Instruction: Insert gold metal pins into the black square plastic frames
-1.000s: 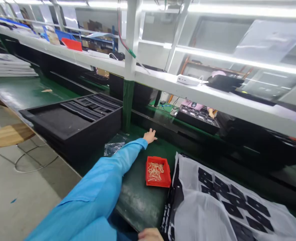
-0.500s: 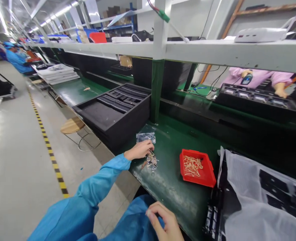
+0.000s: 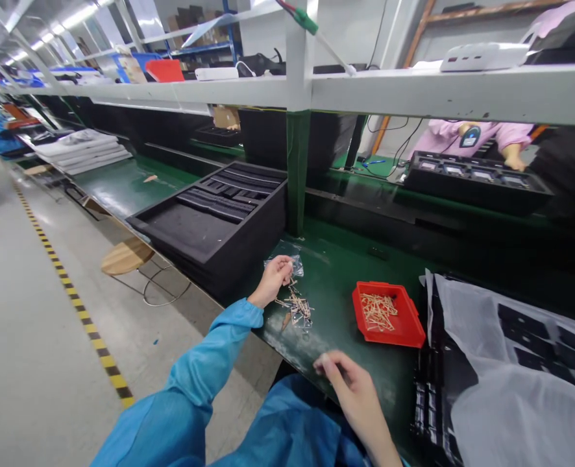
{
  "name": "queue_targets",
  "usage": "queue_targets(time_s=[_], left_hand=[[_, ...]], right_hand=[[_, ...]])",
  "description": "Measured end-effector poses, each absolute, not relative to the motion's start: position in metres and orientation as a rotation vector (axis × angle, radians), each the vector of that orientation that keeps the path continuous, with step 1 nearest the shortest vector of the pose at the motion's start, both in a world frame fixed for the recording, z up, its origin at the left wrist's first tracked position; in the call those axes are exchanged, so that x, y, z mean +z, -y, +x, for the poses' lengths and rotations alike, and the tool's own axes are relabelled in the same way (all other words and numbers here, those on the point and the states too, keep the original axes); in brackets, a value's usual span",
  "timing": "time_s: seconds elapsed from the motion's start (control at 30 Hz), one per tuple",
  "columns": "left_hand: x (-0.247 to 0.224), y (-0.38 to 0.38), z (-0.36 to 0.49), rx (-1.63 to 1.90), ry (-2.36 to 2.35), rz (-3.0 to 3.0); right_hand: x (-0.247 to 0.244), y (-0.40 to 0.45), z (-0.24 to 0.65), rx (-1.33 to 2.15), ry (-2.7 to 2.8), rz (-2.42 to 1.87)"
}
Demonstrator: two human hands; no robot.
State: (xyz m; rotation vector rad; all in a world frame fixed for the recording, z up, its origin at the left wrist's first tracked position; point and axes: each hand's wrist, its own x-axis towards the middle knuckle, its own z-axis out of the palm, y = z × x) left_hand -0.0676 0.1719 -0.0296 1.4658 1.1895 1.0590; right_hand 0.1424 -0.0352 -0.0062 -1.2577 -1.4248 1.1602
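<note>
My left hand (image 3: 274,282) is closed in a pinch just above a loose pile of small beige, stick-like pieces with dark ends (image 3: 297,307). Whatever is between its fingertips is too small to make out. The pile lies partly on clear plastic by the bench's near edge, and a clear plastic bag (image 3: 297,264) lies behind the hand. My right hand (image 3: 353,386) hovers over the front edge, thumb and fingers curled together; I cannot make out anything in them. Beyond it, a red tray (image 3: 409,318) holds many similar beige pieces (image 3: 378,312).
Stacked black foam trays (image 3: 195,227) stand to the left. White sheeting (image 3: 492,389) covers black parts at the right. A green post (image 3: 296,175) rises from the green bench (image 3: 336,259). Across the bench, a person in pink (image 3: 482,137) holds a handheld device. A wooden stool (image 3: 126,256) stands left.
My left hand has lifted slightly off the pile, which now lies more spread out. My right hand has moved up and right, towards the red tray. The view has shifted right.
</note>
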Motion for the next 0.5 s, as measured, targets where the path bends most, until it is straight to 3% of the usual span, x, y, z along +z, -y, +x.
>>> queue_targets(time_s=[0.3,0.5], left_hand=[[-0.027,-0.170,-0.072,1.129,-1.102,1.143],[-0.021,-0.161,-0.071,1.083,-1.045,1.039]], right_hand=[[-0.023,-0.044,0.106,1.176,1.387,-1.211],[-0.021,-0.074,0.085,0.965,1.271,-1.267]])
